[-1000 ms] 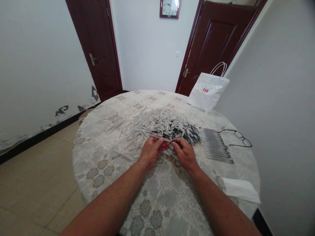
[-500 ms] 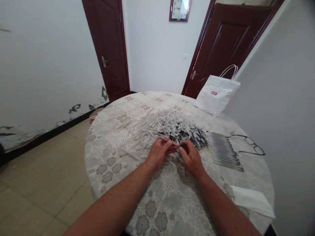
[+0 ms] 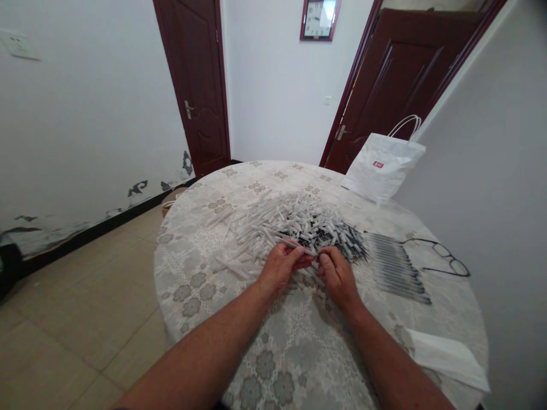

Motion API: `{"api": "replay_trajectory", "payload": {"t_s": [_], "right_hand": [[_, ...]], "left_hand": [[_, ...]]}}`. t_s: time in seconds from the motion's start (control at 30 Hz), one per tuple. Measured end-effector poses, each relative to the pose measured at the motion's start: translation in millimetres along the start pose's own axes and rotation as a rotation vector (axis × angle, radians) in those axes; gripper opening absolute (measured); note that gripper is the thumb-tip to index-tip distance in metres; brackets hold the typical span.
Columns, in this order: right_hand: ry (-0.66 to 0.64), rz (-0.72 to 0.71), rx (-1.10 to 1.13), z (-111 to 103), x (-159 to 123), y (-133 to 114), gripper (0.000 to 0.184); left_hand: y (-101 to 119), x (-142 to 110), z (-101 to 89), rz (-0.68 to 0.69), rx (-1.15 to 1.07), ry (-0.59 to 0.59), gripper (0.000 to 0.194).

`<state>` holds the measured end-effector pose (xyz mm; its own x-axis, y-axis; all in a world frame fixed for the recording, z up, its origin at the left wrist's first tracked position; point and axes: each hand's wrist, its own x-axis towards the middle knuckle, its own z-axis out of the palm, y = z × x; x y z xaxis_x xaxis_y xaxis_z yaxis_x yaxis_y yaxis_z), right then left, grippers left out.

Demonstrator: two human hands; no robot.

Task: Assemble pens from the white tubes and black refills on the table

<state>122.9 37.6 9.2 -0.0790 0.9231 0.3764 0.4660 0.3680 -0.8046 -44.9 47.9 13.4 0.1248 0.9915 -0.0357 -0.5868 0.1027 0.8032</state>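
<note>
Over the table's middle, my left hand [image 3: 282,263] is closed on a slim whitish pen barrel [image 3: 306,250], which points right toward my other hand. My right hand [image 3: 338,275] pinches at the barrel's right end; a small dark part shows there, too small to name. Just beyond both hands lies a loose heap of long pale tubes [image 3: 256,230], short whitish caps [image 3: 311,216] and thin black sticks like pen refills [image 3: 348,239]. Right of the heap, several pens [image 3: 397,267] with dark ends lie side by side in a neat row.
A round table with a flowered cloth [image 3: 192,293] carries everything. Black-framed glasses [image 3: 448,259] lie right of the pen row. A white paper bag [image 3: 384,165] stands at the back right. A flat white sheet or bag [image 3: 444,353] lies at the near right edge.
The view has shifted slightly, so the whole scene sits a little further right. My right hand's fingers have closed further round the barrel's end. My left hand keeps its hold.
</note>
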Motion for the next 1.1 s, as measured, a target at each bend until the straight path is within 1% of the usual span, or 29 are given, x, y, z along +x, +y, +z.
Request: {"api": "replay_trajectory", "payload": {"t_s": [0.1, 0.17, 0.3, 0.37, 0.43, 0.53, 0.6, 0.67, 0.73, 0.9, 0.97, 1.1], "right_hand": [[0.027, -0.031, -0.012, -1.2, 0.9, -5.0, 0.022], [0.007, -0.036, -0.055, -1.0, 2.2, -7.0, 0.021], [-0.029, -0.023, -0.104, 0.3, 3.8, -4.8, 0.039], [-0.022, -0.005, -0.072, 0.6, 3.5, -2.6, 0.042], [-0.011, 0.001, -0.028, 0.4, 2.9, -1.5, 0.038], [0.025, -0.050, 0.008, -0.3, 2.2, -2.7, 0.022], [0.035, -0.082, -0.014, -0.3, 2.1, -4.6, 0.020], [0.024, -0.081, -0.051, -0.1, 2.2, -6.2, 0.018], [-0.002, -0.069, -0.083, 0.2, 2.6, -6.6, 0.019], [-0.032, -0.041, -0.123, -0.6, 3.7, -4.5, 0.037], [-0.022, -0.042, -0.104, -1.7, 3.6, -4.7, 0.034], [-0.001, -0.106, -0.074, -3.8, 2.4, -7.5, 0.020]], "left_hand": [[0.2, 0.9, -0.4, 0.008, -0.010, 0.006, 0.031], [0.2, 0.9, -0.3, 0.001, -0.014, 0.002, 0.031], [-0.2, 0.7, -0.2, -0.014, 0.001, -0.020, 0.031], [-0.5, 1.2, -0.8, -0.010, 0.004, -0.020, 0.031], [-0.8, 2.0, -1.8, -0.003, 0.002, -0.012, 0.031], [-1.2, 3.1, -3.1, 0.000, -0.005, -0.004, 0.032], [-1.2, 3.2, -3.7, 0.002, -0.003, -0.011, 0.031], [-1.0, 2.9, -4.0, 0.002, 0.007, -0.020, 0.030], [-0.6, 2.3, -4.0, -0.004, 0.013, -0.027, 0.030], [0.4, 0.8, -1.9, -0.016, 0.020, -0.024, 0.030], [0.6, 0.8, -1.2, -0.015, 0.022, -0.018, 0.029], [0.3, 1.6, -2.3, -0.006, 0.017, -0.014, 0.030]]}}
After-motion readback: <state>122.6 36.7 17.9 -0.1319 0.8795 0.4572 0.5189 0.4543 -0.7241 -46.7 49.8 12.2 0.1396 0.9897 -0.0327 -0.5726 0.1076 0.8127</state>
